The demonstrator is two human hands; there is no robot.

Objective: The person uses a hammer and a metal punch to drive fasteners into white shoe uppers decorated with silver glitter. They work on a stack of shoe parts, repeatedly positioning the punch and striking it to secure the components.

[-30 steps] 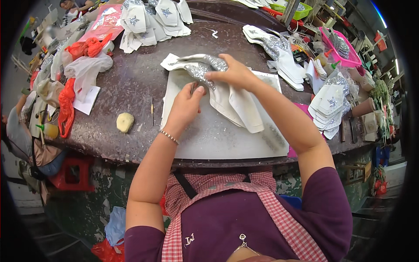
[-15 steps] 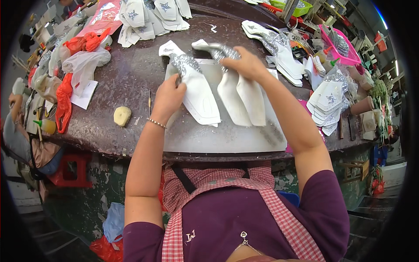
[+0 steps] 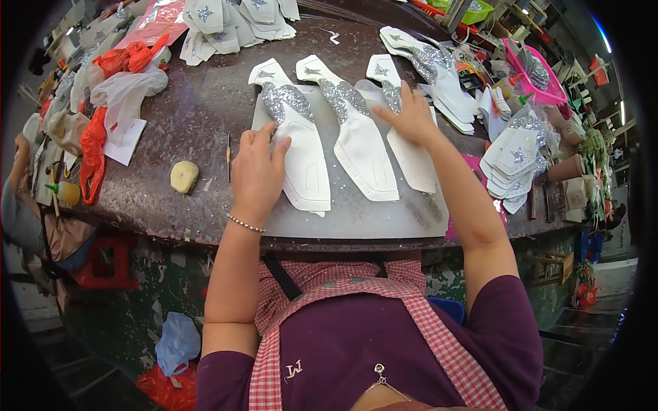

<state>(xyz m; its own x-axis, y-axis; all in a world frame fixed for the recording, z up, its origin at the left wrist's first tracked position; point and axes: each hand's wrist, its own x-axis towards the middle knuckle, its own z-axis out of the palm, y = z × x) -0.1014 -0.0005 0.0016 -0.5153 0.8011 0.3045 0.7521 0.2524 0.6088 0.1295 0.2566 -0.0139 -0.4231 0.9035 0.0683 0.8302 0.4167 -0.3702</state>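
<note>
— Three white shoe pieces lie fanned side by side on the pale work mat (image 3: 356,219), each with a silver glitter band near its narrow end. Who has which?

— Her left hand (image 3: 257,171) rests flat, fingers spread, on the left piece (image 3: 301,157); nothing is pinched. Her right hand (image 3: 415,116) lies open on the right piece (image 3: 411,154), near its glitter. The middle piece (image 3: 360,147) lies untouched between them.

— How would they handle?

— Light and thin, I'd judge, flexible like cut sheet, so they slide easily on the mat. The glitter looks rough and likely sheds; I'd lift by the plain white edge at the wide end.

— Any containers?

— A pink basket (image 3: 531,72) at the right holds more glittered pieces, and a green tray (image 3: 473,10) sits at the far rim, its contents unclear. More white pieces are stacked at the far edge (image 3: 233,20) and at the right (image 3: 514,154). A yellowish lump (image 3: 184,176) sits on the dark table (image 3: 199,103), left of the mat.
</note>
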